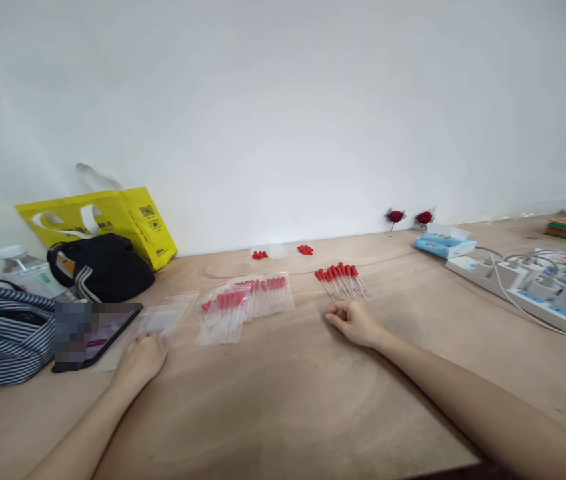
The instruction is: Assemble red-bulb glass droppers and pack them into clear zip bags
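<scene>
My left hand (143,357) rests at the near edge of a stack of clear plastic bags (165,317), its fingers curled; what they hold, if anything, is hidden. My right hand (355,322) lies on the wooden table with fingers curled together, just below a fanned row of red-tipped droppers (340,277). Whether it grips something is too small to tell. Between my hands, clear bags (223,323) with red-tipped droppers inside overlap one another. Farther back by the wall lie two more bags with small red pieces (259,255).
At the left are a striped bag (7,333), a tablet (97,333), a black cap (107,267), a bottle (13,260) and a yellow bag (147,227). Toward the right are two red flowers (395,216), a tissue pack (443,245) and a power strip (523,297) with cables.
</scene>
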Action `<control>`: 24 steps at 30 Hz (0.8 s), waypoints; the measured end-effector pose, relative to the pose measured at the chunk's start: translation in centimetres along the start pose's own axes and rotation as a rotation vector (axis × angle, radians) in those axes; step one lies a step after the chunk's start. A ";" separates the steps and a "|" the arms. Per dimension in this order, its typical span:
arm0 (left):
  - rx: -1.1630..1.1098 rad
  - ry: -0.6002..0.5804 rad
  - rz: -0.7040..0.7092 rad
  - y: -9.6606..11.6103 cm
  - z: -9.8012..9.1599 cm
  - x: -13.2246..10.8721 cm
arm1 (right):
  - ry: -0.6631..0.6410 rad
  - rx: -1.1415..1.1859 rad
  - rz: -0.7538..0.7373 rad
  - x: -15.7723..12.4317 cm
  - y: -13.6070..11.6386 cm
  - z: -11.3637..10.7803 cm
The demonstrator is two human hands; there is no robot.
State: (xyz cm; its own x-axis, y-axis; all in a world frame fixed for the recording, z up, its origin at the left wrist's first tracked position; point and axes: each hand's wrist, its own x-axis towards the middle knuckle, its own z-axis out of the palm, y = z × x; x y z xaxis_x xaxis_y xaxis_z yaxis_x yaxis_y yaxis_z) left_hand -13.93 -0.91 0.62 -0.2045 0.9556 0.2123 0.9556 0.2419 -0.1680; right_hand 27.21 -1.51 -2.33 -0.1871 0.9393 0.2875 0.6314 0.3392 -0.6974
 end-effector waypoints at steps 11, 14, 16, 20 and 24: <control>-0.270 0.401 0.348 6.4 -3.5 -2.8 | 0.058 -0.041 -0.036 0.3 0.0 -0.2; -0.311 0.205 0.743 11.5 -2.9 -5.7 | 0.062 -0.049 -0.047 0.2 -0.1 -0.1; -0.350 0.062 0.823 14.2 -2.6 -7.6 | 0.057 -0.052 -0.051 0.1 -0.2 -0.1; -0.488 -0.065 0.874 15.9 -3.7 -8.5 | 0.062 -0.088 -0.061 0.3 -0.1 -0.3; -0.539 -0.125 0.997 13.9 -5.1 -6.4 | 0.158 -0.203 0.009 1.1 0.9 -1.3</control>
State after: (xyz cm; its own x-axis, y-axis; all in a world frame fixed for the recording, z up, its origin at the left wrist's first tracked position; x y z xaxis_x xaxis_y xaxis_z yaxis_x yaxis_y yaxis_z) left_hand 1.71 -4.52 1.87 0.7060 0.6991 0.1133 0.6650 -0.7094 0.2334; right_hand 28.57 -0.28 -1.80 -0.0712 0.9171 0.3921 0.7735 0.2990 -0.5588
